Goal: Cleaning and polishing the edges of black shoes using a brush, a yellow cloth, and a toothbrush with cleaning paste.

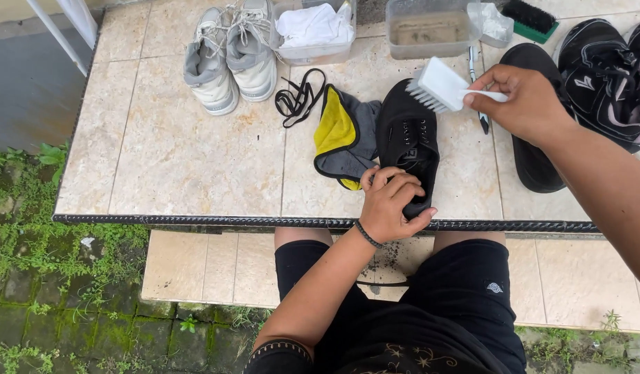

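A black lace-up shoe (405, 135) lies on the tiled ledge (195, 159), toe pointing away from me. My left hand (391, 206) grips its heel end near the ledge's front edge. My right hand (524, 102) holds a white scrubbing brush (441, 85) by its handle, bristles angled down just above the shoe's toe. A grey and yellow cloth (344, 135) lies against the shoe's left side.
A pair of grey-white sneakers (230, 55) and loose black laces (300, 97) sit at the back left. Two clear plastic tubs (430, 28), a green-backed brush (531, 19), a black sole (531, 152) and black sneakers (604, 76) crowd the back and right. Mossy ground lies below left.
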